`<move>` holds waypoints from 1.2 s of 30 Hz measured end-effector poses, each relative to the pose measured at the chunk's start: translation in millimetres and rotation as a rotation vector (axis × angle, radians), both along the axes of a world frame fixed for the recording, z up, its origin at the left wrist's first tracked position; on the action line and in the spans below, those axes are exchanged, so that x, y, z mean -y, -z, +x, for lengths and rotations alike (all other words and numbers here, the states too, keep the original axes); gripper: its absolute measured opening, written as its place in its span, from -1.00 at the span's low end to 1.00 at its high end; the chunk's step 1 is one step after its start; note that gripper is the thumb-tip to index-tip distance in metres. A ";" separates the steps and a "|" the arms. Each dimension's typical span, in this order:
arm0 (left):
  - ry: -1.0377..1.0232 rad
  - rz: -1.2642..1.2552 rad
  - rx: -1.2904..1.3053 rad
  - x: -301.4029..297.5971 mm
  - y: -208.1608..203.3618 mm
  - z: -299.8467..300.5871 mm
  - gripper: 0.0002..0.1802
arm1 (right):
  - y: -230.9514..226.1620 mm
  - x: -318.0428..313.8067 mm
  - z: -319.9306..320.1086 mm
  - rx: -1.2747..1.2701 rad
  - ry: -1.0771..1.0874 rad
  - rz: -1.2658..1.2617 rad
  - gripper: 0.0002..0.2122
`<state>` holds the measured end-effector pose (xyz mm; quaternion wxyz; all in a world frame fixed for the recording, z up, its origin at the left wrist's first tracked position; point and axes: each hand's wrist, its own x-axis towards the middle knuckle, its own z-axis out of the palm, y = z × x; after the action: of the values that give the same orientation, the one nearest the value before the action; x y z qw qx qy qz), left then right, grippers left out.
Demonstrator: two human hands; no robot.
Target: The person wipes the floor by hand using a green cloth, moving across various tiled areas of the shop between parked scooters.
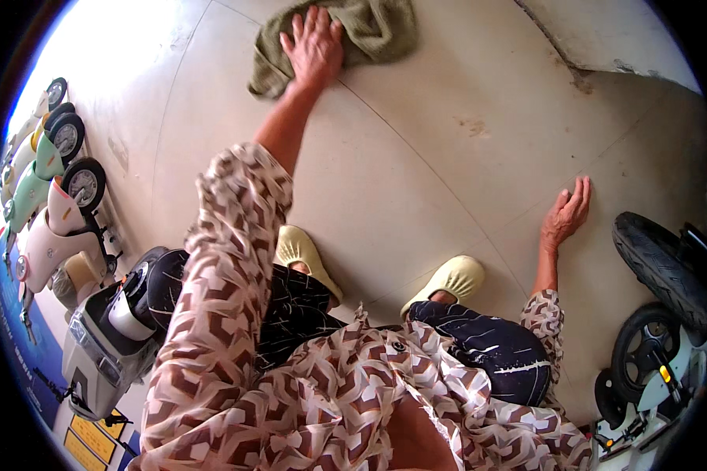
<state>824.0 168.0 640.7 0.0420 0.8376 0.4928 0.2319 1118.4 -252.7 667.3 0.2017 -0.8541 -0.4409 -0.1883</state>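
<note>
Near the upper edge of the head view, we find an olive-green cloth (381, 31) lying rumpled on the pale tiled floor (401, 188), its far side cut off by the frame. We record the left hand (316, 51) laid over the left part of this cloth, back upward, fingers extended and slightly spread, flat rather than clenched. To the right of that hand the fabric gathers into soft folds; a portion also extends to the left of the wrist.

We find the right hand (567, 213) well apart from the cloth, at the right over the floor, its fingers straight to slightly bent and held close together. We cannot tell whether its palm touches the tiles.

Between the two arms we note a pair of pale yellow slippers, the left slipper (302, 251) and the right slipper (457, 276) set apart, below dark trousers (491, 349) with white streaks. The patterned shirt (228, 259) covers both upper arms.

Along the left side we observe a row of scooters (35, 188) in white, yellow, mint green and pink, with a grey scooter (106, 353) nearer the person. On the right, a black treaded tyre (658, 267) stands near the right hand, with a spoked wheel (644, 353) just below it. We further note a brown mark (473, 126) on the tiles.
</note>
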 end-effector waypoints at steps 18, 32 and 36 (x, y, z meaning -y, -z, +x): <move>-0.177 -0.180 0.066 -34.6 -8.0 18.1 -0.24 | -4.2 -2.2 -4.0 -0.026 0.047 -0.025 -0.69; -0.239 -0.230 -0.207 -77.6 -31.6 18.9 -0.28 | -5.2 -7.0 -2.4 -0.006 -0.009 0.033 -0.69; 0.048 0.011 0.000 48.8 17.6 50.7 -0.23 | -13.4 1.6 4.8 -0.010 0.072 -0.040 -0.68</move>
<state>874.7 119.1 623.1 0.0427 0.8493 0.4714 0.2336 1123.3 -254.3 680.7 0.1798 -0.8742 -0.4124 -0.1826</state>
